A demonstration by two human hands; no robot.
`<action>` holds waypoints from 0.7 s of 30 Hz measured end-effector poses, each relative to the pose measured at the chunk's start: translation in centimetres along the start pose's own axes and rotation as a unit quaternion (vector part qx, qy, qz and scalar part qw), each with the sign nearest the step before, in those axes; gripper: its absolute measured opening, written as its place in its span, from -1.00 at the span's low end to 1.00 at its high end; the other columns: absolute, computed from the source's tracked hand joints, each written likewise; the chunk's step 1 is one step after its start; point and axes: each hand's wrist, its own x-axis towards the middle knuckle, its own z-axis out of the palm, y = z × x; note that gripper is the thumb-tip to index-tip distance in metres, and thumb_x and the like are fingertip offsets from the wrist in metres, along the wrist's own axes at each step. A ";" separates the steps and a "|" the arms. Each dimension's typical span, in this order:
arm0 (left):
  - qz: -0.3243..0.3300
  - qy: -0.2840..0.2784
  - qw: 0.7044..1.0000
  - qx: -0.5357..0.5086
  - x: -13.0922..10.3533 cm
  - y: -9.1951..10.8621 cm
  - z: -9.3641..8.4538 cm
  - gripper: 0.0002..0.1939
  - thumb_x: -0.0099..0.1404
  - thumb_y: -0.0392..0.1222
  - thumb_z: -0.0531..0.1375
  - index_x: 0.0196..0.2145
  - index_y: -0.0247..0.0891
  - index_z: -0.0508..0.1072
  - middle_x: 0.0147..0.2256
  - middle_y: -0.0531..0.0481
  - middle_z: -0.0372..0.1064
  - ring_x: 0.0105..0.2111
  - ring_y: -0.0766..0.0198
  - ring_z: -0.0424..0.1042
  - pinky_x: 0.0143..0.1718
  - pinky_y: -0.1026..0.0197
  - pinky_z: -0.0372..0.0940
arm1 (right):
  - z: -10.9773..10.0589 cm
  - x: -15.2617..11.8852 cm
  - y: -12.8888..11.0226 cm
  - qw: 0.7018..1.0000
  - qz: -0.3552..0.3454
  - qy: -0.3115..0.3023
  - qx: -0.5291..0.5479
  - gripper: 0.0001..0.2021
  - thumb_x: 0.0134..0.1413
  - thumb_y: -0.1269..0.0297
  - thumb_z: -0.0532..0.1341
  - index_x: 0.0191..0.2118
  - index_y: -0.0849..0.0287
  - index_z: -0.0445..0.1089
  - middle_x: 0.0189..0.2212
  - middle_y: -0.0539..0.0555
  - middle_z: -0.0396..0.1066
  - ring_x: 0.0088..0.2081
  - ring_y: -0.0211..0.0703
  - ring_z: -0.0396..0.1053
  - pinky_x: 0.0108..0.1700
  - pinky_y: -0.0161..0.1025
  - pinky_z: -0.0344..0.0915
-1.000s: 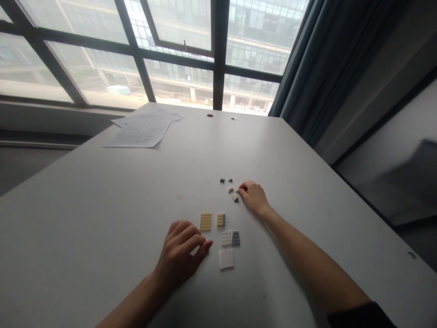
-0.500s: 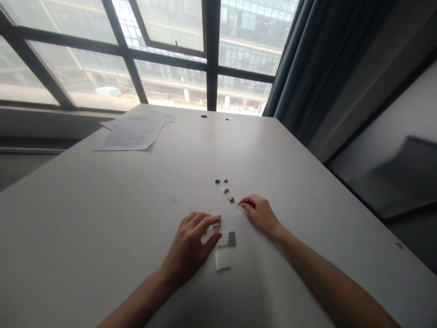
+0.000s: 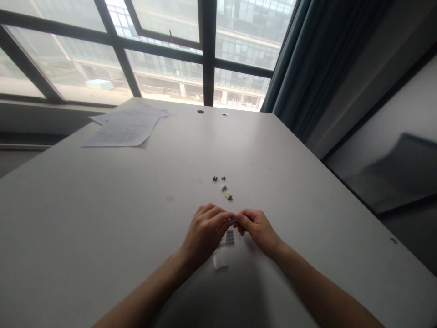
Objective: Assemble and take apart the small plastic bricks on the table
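Observation:
My left hand point(image 3: 207, 230) and my right hand point(image 3: 258, 228) meet fingertip to fingertip just above the table. Both are closed in a pinch around a small grey-blue toy brick piece point(image 3: 234, 219), mostly covered by the fingers. Whether it is one piece or two joined cannot be made out. Right below the fingers lies a studded brick plate point(image 3: 230, 237), white on one side and grey on the other, partly hidden by my left hand. Nearer to me is a smooth white square piece point(image 3: 221, 259).
Beyond my hands, a white brick with a dark part point(image 3: 228, 196), another whitish brick point(image 3: 224, 187) and two small dark pieces, one left point(image 3: 215, 178) and one right point(image 3: 223, 178), form a loose line on the white table point(image 3: 136, 218). Printed papers point(image 3: 126, 127) lie at the back left.
My right hand has come nearer and to the left with its small piece, meeting my left hand. My left fingers have closed; the small brick assembly beneath them no longer shows on the table.

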 end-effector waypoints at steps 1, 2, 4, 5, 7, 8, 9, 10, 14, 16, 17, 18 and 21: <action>-0.001 0.000 1.000 -0.001 0.0 0.0 0.0 -0.89 0.31 -0.20 0.16 -0.24 -0.18 0.48 -0.38 0.00 0.47 -0.34 0.25 0.35 -0.24 0.17 0.21 | 0.0 0.0 0.0 1.000 0.004 0.001 0.007 -0.68 0.08 0.07 0.21 -0.48 0.24 0.44 -0.59 -0.02 0.36 -0.56 -0.33 0.23 -0.46 -0.33 0.20; -0.001 0.001 1.000 0.000 0.0 0.0 0.0 -0.89 0.31 -0.21 0.16 -0.24 -0.18 0.48 -0.38 0.01 0.47 -0.35 0.26 0.34 -0.24 0.17 0.21 | 0.0 0.0 0.1 1.000 0.007 0.002 0.012 -0.70 0.06 0.08 0.23 -0.46 0.24 0.44 -0.59 -0.01 0.37 -0.56 -0.32 0.25 -0.45 -0.33 0.21; 0.004 0.012 1.000 0.003 0.0 0.0 0.1 -0.89 0.31 -0.24 0.16 -0.24 -0.17 0.49 -0.40 0.03 0.47 -0.36 0.27 0.33 -0.25 0.18 0.20 | 0.0 -0.1 0.2 1.000 0.011 0.006 0.021 -0.76 0.01 0.12 0.28 -0.41 0.24 0.46 -0.58 -0.02 0.40 -0.54 -0.30 0.29 -0.42 -0.31 0.26; 0.008 0.018 1.000 0.004 0.0 0.0 0.1 -0.89 0.30 -0.26 0.17 -0.25 -0.16 0.49 -0.40 0.04 0.47 -0.36 0.28 0.33 -0.26 0.18 0.20 | 0.0 -0.1 0.3 1.000 0.009 0.010 0.021 -0.79 -0.02 0.16 0.30 -0.38 0.23 0.46 -0.58 -0.02 0.41 -0.53 -0.28 0.32 -0.41 -0.30 0.28; 0.015 0.028 0.999 0.006 0.0 0.0 0.1 -0.91 0.29 -0.27 0.18 -0.27 -0.15 0.49 -0.41 0.06 0.47 -0.37 0.28 0.32 -0.26 0.18 0.19 | -0.3 -0.1 0.5 1.000 -0.005 0.015 0.003 -0.84 -0.06 0.24 0.32 -0.34 0.21 0.47 -0.55 -0.02 0.44 -0.49 -0.24 0.37 -0.36 -0.28 0.31; 0.017 0.029 0.999 0.006 -0.1 0.0 0.1 -0.92 0.28 -0.27 0.19 -0.29 -0.16 0.49 -0.41 0.06 0.47 -0.37 0.29 0.33 -0.26 0.18 0.19 | -0.6 -0.2 0.5 0.999 -0.017 0.016 -0.023 -0.86 -0.06 0.27 0.31 -0.33 0.19 0.47 -0.52 -0.01 0.46 -0.46 -0.23 0.40 -0.34 -0.28 0.33; 0.017 0.028 0.999 0.007 -0.1 -0.1 0.1 -0.93 0.28 -0.26 0.19 -0.31 -0.16 0.49 -0.41 0.06 0.47 -0.37 0.29 0.33 -0.25 0.18 0.19 | -0.9 -0.2 0.5 0.997 -0.034 0.018 -0.061 -0.88 -0.04 0.30 0.30 -0.32 0.18 0.48 -0.48 0.00 0.48 -0.42 -0.21 0.41 -0.31 -0.27 0.33; 0.015 0.024 1.000 0.010 -0.1 -0.1 0.1 -0.93 0.28 -0.24 0.18 -0.33 -0.17 0.49 -0.42 0.05 0.47 -0.37 0.29 0.33 -0.25 0.18 0.20 | -1.3 -0.1 0.6 0.992 -0.055 0.022 -0.112 -0.91 -0.01 0.32 0.28 -0.32 0.16 0.49 -0.44 0.01 0.50 -0.39 -0.20 0.43 -0.27 -0.26 0.34; -0.004 0.012 1.000 0.027 -0.1 -0.4 -0.1 -0.90 0.30 -0.22 0.16 -0.35 -0.18 0.48 -0.41 0.03 0.47 -0.35 0.27 0.34 -0.23 0.16 0.20 | -3.0 0.3 0.7 0.927 -0.170 0.015 -0.335 -0.86 0.12 0.41 0.18 -0.30 0.11 0.50 -0.33 0.04 0.51 -0.26 -0.17 0.42 -0.12 -0.21 0.31; -0.008 0.014 0.999 0.034 -0.1 -0.5 -0.2 -0.90 0.30 -0.22 0.16 -0.34 -0.18 0.48 -0.41 0.02 0.47 -0.34 0.26 0.35 -0.22 0.15 0.21 | -3.4 0.6 0.9 0.890 -0.213 -0.019 -0.403 -0.81 0.14 0.46 0.14 -0.28 0.10 0.50 -0.30 0.06 0.51 -0.22 -0.15 0.39 -0.08 -0.19 0.29; -0.009 0.015 0.999 0.036 -0.1 -0.5 -0.2 -0.90 0.30 -0.22 0.16 -0.35 -0.18 0.48 -0.41 0.02 0.46 -0.34 0.26 0.34 -0.22 0.15 0.21 | -3.5 0.8 1.1 0.876 -0.227 -0.035 -0.424 -0.79 0.15 0.48 0.13 -0.26 0.10 0.49 -0.29 0.07 0.50 -0.20 -0.14 0.38 -0.07 -0.18 0.29; -0.009 0.015 0.999 0.038 -0.1 -0.5 -0.3 -0.90 0.29 -0.22 0.16 -0.35 -0.19 0.48 -0.41 0.02 0.46 -0.34 0.26 0.34 -0.22 0.15 0.21 | -3.6 0.9 1.3 0.866 -0.235 -0.045 -0.439 -0.78 0.15 0.50 0.13 -0.25 0.10 0.49 -0.28 0.08 0.50 -0.19 -0.13 0.37 -0.07 -0.18 0.29; -0.011 0.013 0.999 0.046 -0.1 -0.5 -0.3 -0.90 0.29 -0.24 0.16 -0.36 -0.19 0.47 -0.42 0.03 0.46 -0.35 0.26 0.34 -0.23 0.16 0.21 | -3.3 1.1 1.7 0.860 -0.239 -0.039 -0.448 -0.75 0.16 0.51 0.10 -0.19 0.10 0.48 -0.25 0.09 0.48 -0.16 -0.13 0.35 -0.05 -0.18 0.28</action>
